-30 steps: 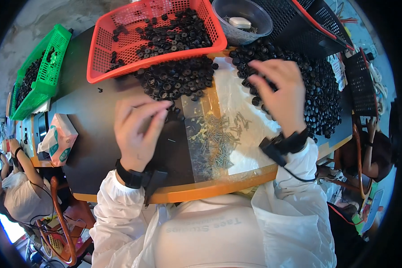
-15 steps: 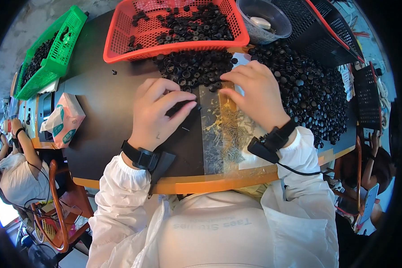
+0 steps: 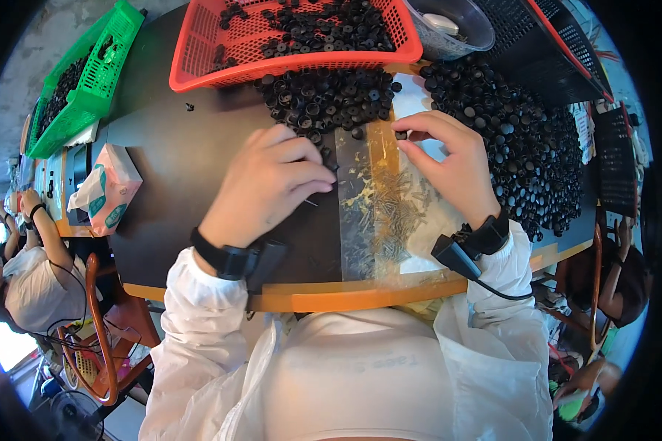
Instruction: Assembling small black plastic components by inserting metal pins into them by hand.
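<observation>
My right hand (image 3: 452, 154) pinches a small round black cap (image 3: 400, 135) between thumb and forefinger, above the right edge of the taped strip. Its other fingers are curled behind. My left hand (image 3: 272, 176) is closed, thumb and fingertips together at the left border of the clear tape; something dark shows at the tips, too small to make out. Just below the left fingertips is a thin metal screw (image 3: 311, 203). Many more thin screws (image 3: 397, 213) lie scattered on the tape between my hands. Beyond my hands is a heap of black ring-shaped parts (image 3: 327, 95).
A red basket (image 3: 294, 70) of black parts stands behind the heap, with a clear tub (image 3: 456, 48) beside it. Black caps (image 3: 529, 154) are piled at right near black crates (image 3: 616, 165). At left are a green basket (image 3: 99, 88) and tissue pack (image 3: 118, 187). People sit on both sides.
My right hand has moved right, away from the ring heap, and the black cap now shows in its pinch. My left fingers have closed together near the tape's edge. The view has shifted slightly.
</observation>
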